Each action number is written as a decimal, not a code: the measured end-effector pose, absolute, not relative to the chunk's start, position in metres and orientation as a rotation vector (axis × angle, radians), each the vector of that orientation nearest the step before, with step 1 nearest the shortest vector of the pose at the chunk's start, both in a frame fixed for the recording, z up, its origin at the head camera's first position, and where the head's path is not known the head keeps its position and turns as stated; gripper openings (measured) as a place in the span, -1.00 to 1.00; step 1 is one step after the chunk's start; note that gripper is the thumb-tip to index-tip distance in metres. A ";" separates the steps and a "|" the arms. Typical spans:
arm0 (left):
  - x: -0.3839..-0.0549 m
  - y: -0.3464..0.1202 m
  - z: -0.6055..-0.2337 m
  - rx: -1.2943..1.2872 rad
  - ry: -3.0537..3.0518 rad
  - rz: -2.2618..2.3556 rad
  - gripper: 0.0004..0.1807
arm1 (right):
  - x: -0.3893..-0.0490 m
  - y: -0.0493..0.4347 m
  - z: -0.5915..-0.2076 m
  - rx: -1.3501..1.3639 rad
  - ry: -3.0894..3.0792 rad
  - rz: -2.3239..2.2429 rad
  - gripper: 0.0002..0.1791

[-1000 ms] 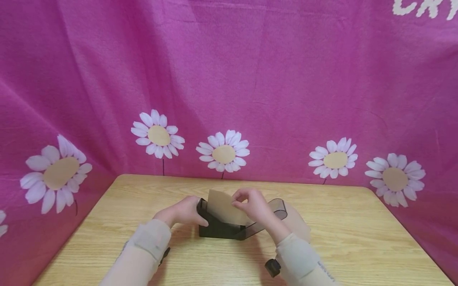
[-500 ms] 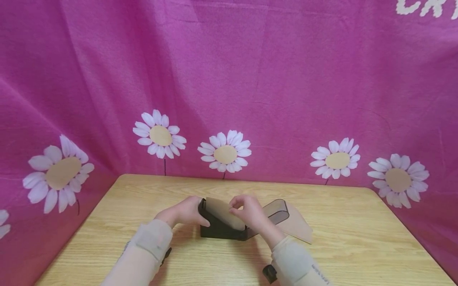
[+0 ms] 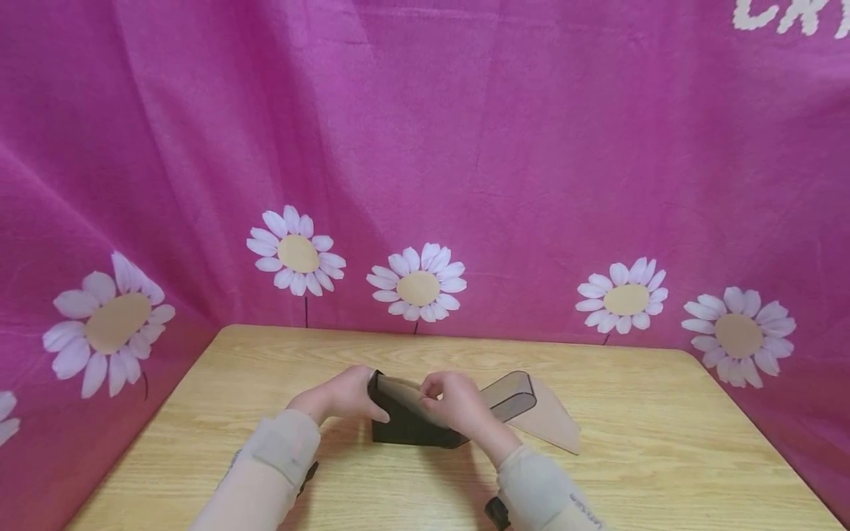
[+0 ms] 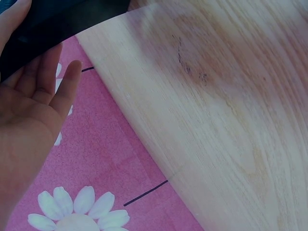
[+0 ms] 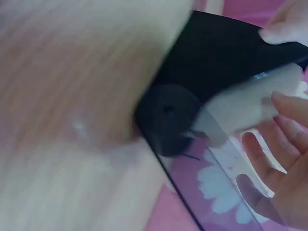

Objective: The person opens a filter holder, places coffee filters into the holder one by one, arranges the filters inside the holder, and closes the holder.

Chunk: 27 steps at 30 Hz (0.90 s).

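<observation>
Head view, black box: the black box point(image 3: 405, 428) stands on the wooden counter point(image 3: 651, 420).
Head view, tan paper: sits inside the black box, its upper edge showing just above the near wall; how many sheets there are I cannot tell.
Head view, left hand: the left hand point(image 3: 339, 394) grips the left end of the black box, thumb on the near side.
Head view, right hand: the right hand point(image 3: 458, 402), above the right part of the black box, pinches the tan paper's edge between thumb and forefinger.
Head view, see-through lid: the smoky see-through lid point(image 3: 513, 393) extends open to the right of the black box.
Head view, loose sheet: a tan loose sheet point(image 3: 551, 420) lies to the right of the black box, partly overlapped by the lid.
Head view, backdrop: a magenta curtain point(image 3: 531, 147) printed with white daisies hangs behind the black box.
Left wrist view, left hand: thumb on one side of the black box, fingers against the other.
Left wrist view, wood: small dark marks point(image 4: 192, 67) show on the counter near the black box.
Right wrist view, hinge: a round black hinge point(image 5: 166, 120) joins the lid to the black box.
Right wrist view, right hand: forefinger at the tan paper, remaining fingers loosely bent beside the black box.
</observation>
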State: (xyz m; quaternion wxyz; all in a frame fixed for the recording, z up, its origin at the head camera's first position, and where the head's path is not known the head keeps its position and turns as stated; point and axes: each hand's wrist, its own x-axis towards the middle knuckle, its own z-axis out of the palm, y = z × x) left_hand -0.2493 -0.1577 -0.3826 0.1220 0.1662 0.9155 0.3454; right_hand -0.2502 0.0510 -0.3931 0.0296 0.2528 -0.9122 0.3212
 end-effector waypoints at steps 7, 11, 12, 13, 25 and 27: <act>-0.248 -0.162 -0.383 0.548 2.684 1.009 -0.70 | -0.251 0.076 -0.349 0.594 -2.814 1.048 -0.89; -0.248 -0.163 -0.381 0.542 2.688 1.004 -0.71 | -0.264 0.111 -0.318 0.483 -2.756 1.050 -0.79; -0.248 -0.164 -0.381 0.545 2.690 1.002 -0.71 | -0.269 0.122 -0.312 0.450 -2.736 1.038 -0.78; -0.248 -0.164 -0.381 0.548 2.691 1.001 -0.71 | -0.274 0.133 -0.307 0.401 -2.738 1.027 -0.76; -0.250 -0.160 -0.384 0.512 2.683 0.988 -0.70 | -0.303 0.214 -0.372 0.073 -3.251 0.611 -0.67; -0.250 -0.159 -0.384 0.524 2.683 0.989 -0.70 | -0.297 0.215 -0.385 0.017 -3.300 0.653 -0.71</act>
